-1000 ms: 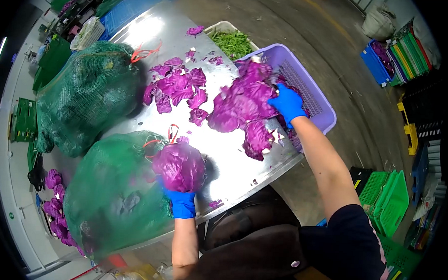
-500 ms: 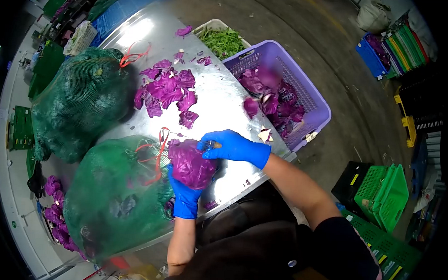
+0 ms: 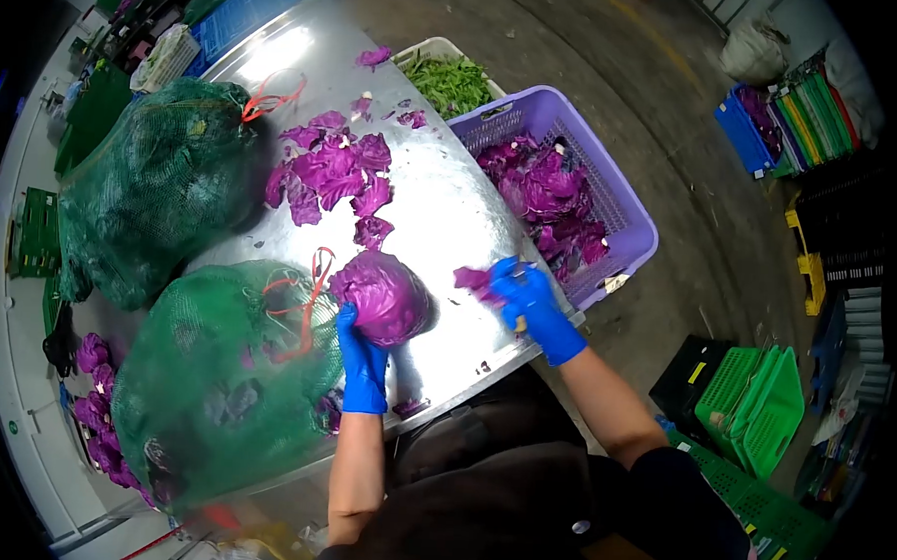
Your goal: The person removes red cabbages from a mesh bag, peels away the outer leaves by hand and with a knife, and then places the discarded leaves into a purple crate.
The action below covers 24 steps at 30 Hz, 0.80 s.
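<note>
Both my hands wear blue gloves. My left hand is closed on the lower left side of a red cabbage head at the near edge of the metal table. My right hand, to the right of the head, pinches a torn purple leaf; its fingertips are slightly blurred. A green mesh bag with a red tie lies left of the head. Loose purple leaves are heaped beyond the head. Past the table's right edge stands a purple crate holding cabbage leaves.
A second, full green mesh bag sits at the back left of the table. Behind the purple crate is a pale crate of green leaves. Green crates stand on the floor at the right. More cabbages lie at far left.
My right hand has moved off the cabbage head to the right, with a torn leaf in it. The blurred leaf pieces over the purple crate are no longer in the air.
</note>
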Each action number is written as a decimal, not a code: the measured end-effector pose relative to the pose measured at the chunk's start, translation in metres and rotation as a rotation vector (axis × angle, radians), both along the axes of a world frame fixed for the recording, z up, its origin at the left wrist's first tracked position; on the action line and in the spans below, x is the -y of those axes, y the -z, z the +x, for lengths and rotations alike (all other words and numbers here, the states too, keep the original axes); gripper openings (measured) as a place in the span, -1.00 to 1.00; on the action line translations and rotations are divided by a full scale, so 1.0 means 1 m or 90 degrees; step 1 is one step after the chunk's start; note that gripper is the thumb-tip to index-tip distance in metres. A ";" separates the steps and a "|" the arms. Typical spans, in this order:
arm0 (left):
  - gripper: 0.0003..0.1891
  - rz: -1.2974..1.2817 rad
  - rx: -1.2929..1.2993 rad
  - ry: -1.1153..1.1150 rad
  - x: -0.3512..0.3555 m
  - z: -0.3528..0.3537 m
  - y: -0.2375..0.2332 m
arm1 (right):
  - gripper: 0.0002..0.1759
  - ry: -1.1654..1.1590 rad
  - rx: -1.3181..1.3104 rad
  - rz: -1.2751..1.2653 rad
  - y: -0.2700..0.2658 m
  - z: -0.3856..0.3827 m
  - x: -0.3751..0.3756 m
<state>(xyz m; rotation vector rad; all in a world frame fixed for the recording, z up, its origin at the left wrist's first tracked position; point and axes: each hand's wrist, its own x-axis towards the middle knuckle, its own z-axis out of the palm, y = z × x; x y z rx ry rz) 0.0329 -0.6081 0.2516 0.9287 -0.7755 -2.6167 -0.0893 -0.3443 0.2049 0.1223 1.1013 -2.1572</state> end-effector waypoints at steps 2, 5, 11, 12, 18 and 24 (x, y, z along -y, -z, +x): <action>-0.19 -0.205 -0.006 0.080 0.021 0.002 0.004 | -0.71 0.098 -0.184 0.205 -0.017 -0.021 -0.023; 0.05 -0.774 -0.018 0.294 0.037 0.001 -0.008 | -0.50 -0.018 -0.340 0.336 -0.039 -0.032 -0.019; 0.21 -1.037 0.012 0.436 0.016 -0.005 -0.035 | -0.21 -0.279 -0.560 0.298 -0.065 0.005 0.084; 0.22 -1.007 0.043 0.359 0.015 0.004 -0.025 | -0.22 -0.302 -0.547 0.301 -0.060 0.010 0.088; 0.32 -0.812 0.136 0.195 -0.031 0.017 0.001 | -0.28 -0.187 -0.580 0.505 -0.060 0.035 0.080; 0.20 -0.875 0.108 0.235 -0.010 -0.016 -0.007 | -0.20 -0.366 -0.726 0.730 -0.093 0.021 0.076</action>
